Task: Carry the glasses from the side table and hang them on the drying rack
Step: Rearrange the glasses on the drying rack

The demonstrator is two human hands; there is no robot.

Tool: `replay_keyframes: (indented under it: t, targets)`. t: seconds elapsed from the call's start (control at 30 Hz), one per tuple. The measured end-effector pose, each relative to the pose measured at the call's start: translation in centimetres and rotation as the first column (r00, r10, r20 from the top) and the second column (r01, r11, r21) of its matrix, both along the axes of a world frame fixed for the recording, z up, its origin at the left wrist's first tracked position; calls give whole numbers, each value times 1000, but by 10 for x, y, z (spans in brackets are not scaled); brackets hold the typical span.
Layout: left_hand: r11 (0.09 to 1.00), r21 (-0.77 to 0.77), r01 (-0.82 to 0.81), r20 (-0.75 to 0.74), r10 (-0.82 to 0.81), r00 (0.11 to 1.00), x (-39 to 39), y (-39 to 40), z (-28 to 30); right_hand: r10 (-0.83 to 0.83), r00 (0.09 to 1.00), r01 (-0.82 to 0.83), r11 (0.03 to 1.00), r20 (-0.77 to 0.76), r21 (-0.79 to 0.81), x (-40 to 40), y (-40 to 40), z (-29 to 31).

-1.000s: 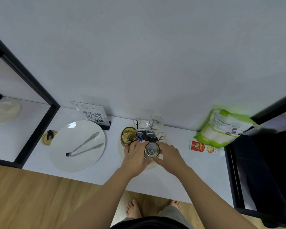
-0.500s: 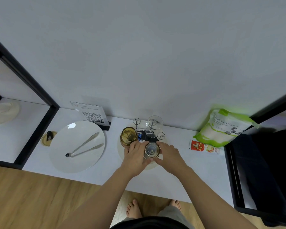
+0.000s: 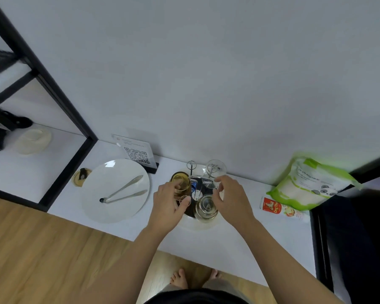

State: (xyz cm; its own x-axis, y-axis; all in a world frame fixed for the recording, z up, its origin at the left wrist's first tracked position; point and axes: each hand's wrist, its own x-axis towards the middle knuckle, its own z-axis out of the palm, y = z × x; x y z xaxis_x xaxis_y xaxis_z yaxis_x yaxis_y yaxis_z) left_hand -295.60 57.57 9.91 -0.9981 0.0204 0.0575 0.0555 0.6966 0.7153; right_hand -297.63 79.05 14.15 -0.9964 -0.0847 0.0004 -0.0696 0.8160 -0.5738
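Three glasses show on the drying rack (image 3: 195, 189) in the single head view: an amber glass (image 3: 180, 182) at the rack's left, a clear glass (image 3: 216, 168) at the back by the wall, and a second clear glass (image 3: 206, 208) at the front, all mouth-down over the rack's wire prongs. The rack stands on a round tray on the white table (image 3: 239, 242), between a white plate (image 3: 115, 190) carrying tongs (image 3: 124, 191) and a green pouch (image 3: 314, 185).

The left hand (image 3: 169, 207) has its fingers curled against the amber glass, seemingly holding it at the side. The right hand (image 3: 232, 198) hovers beside the front clear glass with fingers loosely bent and apart, closed on nothing that I can make out.

The glasses look thin-walled, light, rigid and breakable, and probably slick if wet. The safest hold is likely round the body with thumb opposite fingers, lowering each squarely so the rim does not knock a prong or a neighbouring glass.
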Motion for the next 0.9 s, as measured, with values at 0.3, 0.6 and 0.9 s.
replay_keyframes:
  t: [0.3,0.6,0.9]
  targets:
    - [995,36,-90,43,88,995,-13,-16,11,178,984,-174,963,-1,204,-32,-39,19]
    - [985,80,150,314,-168,935,-65,-34,-5,92,977,-170,883,194,437,-56,-74,-1]
    - [952,84,295,428,-302,852,-93,-42,-26,8,957,-187,778,289,600,-65,-97,-14]
